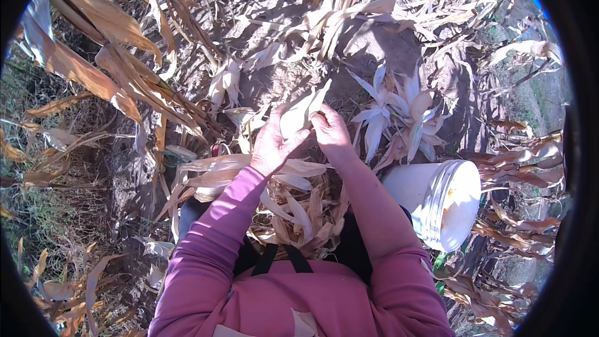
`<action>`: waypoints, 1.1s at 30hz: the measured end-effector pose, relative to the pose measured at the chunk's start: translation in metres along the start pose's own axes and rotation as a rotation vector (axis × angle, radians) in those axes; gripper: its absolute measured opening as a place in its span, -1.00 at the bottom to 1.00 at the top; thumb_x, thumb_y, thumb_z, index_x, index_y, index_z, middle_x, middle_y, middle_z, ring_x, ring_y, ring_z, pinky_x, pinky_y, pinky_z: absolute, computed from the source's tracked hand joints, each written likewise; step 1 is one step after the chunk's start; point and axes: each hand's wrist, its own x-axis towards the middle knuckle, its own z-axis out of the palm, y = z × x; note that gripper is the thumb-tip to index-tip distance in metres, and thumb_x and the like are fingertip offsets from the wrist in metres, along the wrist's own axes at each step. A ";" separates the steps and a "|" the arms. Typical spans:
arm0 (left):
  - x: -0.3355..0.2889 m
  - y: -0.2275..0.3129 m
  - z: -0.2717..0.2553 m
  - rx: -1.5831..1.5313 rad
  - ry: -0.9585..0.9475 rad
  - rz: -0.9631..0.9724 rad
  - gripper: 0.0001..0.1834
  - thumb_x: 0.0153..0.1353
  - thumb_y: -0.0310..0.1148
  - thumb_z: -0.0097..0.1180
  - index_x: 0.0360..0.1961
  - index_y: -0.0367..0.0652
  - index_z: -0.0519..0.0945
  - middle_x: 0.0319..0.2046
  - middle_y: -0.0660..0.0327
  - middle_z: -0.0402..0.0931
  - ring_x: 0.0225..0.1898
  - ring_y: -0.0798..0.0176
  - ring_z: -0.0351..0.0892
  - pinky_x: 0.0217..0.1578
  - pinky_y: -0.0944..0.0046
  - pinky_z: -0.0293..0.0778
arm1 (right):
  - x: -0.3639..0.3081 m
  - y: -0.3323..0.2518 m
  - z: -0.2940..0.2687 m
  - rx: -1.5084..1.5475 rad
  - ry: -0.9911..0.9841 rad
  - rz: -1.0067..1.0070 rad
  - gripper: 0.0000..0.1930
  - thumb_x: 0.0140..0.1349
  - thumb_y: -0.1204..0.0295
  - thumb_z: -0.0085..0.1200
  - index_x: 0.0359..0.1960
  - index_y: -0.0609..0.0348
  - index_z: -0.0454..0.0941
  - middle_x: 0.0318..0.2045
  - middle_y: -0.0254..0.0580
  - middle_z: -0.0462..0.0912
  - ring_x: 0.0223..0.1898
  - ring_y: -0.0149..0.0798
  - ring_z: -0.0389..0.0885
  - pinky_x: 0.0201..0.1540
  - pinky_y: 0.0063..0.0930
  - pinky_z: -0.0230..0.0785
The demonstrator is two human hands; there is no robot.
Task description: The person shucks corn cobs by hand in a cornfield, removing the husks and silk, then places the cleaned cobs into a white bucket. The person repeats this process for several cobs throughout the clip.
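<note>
A pale ear of corn (296, 118), still in its husk, points up and away in front of me. Around its lower left side wraps my left hand (272, 143), thumb across the base. My right hand (329, 130) pinches the husk on the ear's right side, near the upper part. Loose dry husks (299, 212) lie heaped below my hands, between my legs. To the right of my right hand, peeled-back white husks (405, 112) spread out on the soil like a flower.
A white bucket (409, 184) lies on its side at my right, its mouth turned right, with something orange-yellow inside. Dry corn stalks and leaves (106, 56) lean in at the left. More dry leaves (524, 168) lie along the right. Bare soil (387, 43) shows ahead.
</note>
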 end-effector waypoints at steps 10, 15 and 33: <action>0.009 -0.017 -0.015 -0.702 0.256 -0.033 -0.64 0.32 -0.25 -0.02 0.05 -0.22 0.37 -0.13 0.27 0.44 -0.15 0.45 0.41 -0.09 0.42 0.34 | -0.007 -0.012 0.008 0.963 -0.165 0.080 -0.88 0.28 0.49 -0.16 -0.23 0.21 0.42 -0.36 -0.31 0.48 -0.28 -0.44 0.44 -0.10 -0.50 0.30; 0.017 -0.035 -0.022 -1.157 0.419 -0.152 -0.58 0.33 -0.26 -0.02 0.15 -0.17 0.33 -0.06 0.32 0.43 -0.02 0.40 0.39 0.04 0.36 0.32 | -0.006 -0.027 -0.002 0.955 -0.153 0.109 -0.88 0.25 0.48 -0.21 -0.27 0.16 0.41 -0.46 -0.27 0.43 -0.32 -0.32 0.43 0.00 -0.27 0.28; 0.014 0.012 -0.065 -1.203 0.343 0.102 -0.50 0.27 0.13 -0.22 -0.34 -0.13 0.43 -0.55 0.16 0.36 -0.48 0.18 0.37 -0.42 0.17 0.31 | -0.041 -0.004 0.033 -0.418 -0.479 -0.004 -0.25 0.00 0.12 0.26 0.20 0.16 0.25 -0.15 0.00 0.58 -0.05 -0.01 0.55 0.03 -0.28 0.34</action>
